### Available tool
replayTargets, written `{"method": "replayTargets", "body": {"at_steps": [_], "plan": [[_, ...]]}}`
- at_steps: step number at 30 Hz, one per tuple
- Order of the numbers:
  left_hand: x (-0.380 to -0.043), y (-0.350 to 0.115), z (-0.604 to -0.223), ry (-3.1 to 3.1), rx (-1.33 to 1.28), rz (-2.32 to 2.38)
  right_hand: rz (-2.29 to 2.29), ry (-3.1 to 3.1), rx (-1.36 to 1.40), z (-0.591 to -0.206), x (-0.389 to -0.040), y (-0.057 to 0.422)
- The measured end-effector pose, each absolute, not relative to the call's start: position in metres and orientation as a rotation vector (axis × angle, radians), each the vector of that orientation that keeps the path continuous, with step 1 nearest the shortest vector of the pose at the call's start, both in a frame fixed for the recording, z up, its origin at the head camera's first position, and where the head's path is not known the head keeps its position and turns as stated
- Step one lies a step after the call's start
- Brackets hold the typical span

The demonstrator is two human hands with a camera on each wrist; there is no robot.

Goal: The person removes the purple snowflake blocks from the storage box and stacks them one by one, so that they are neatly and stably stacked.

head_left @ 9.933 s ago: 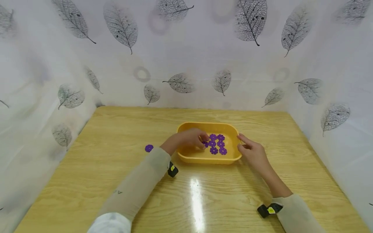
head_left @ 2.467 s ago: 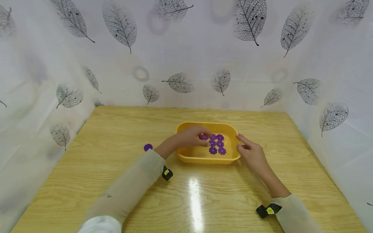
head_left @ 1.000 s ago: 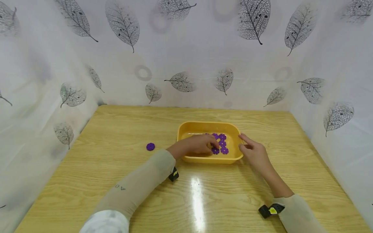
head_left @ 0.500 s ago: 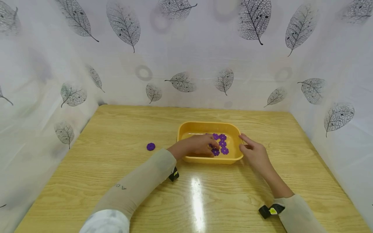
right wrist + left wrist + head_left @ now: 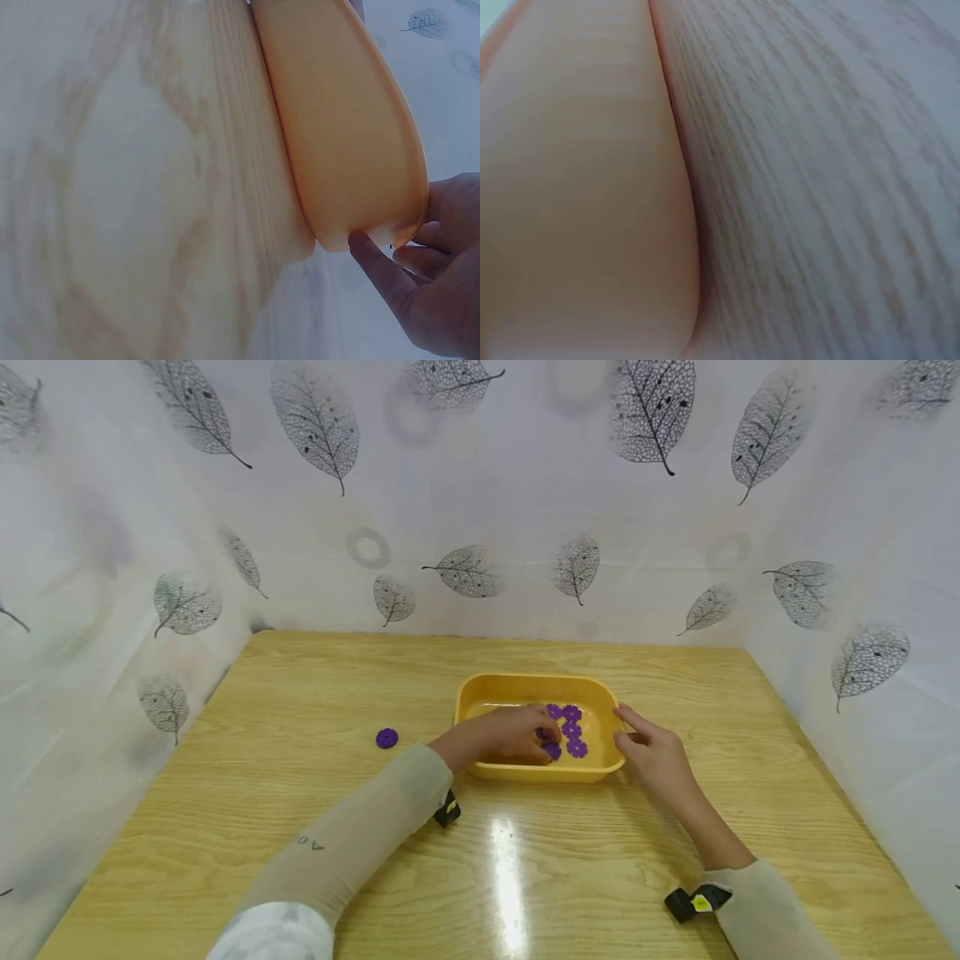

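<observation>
Left hand (image 5: 517, 731) rightward, sleeve lettering (image 5: 310, 843) unclear

Tray (image 5: 543, 773): smooth moulded plastic here, with a soft satin sheen running along the wall and over the rounded rim.
Flower discs (image 5: 577, 749): plastic by the look of them, though they're too small from here to call the finish for sure.
Tabletop (image 5: 277, 735): wood grain all the way across, and there's the gloss, a bright streak of light bouncing straight off it!
Backdrop (image 5: 510, 510): cloth-like sheeting, mostly matt, gently creased.
Sleeves (image 5: 352, 831): thin, matt fabric, lightly wrinkled.
Wrist cameras (image 5: 680, 906): hard, dark plastic casings.
</observation>
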State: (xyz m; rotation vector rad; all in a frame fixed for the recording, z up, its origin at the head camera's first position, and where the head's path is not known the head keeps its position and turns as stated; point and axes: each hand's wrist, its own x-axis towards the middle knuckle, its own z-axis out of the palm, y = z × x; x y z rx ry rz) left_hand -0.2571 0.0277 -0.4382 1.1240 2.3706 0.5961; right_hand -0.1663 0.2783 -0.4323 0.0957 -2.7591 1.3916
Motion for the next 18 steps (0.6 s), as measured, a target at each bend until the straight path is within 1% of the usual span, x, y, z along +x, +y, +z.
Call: {"method": "replayTargets", "body": {"at_steps": [18], "plan": [[-0.262, 0.022, -0.425, 2.343, 1.079, 0.871, 1.394, -2.761, 0.041, -0.432, -0.167, 0.278]]}}
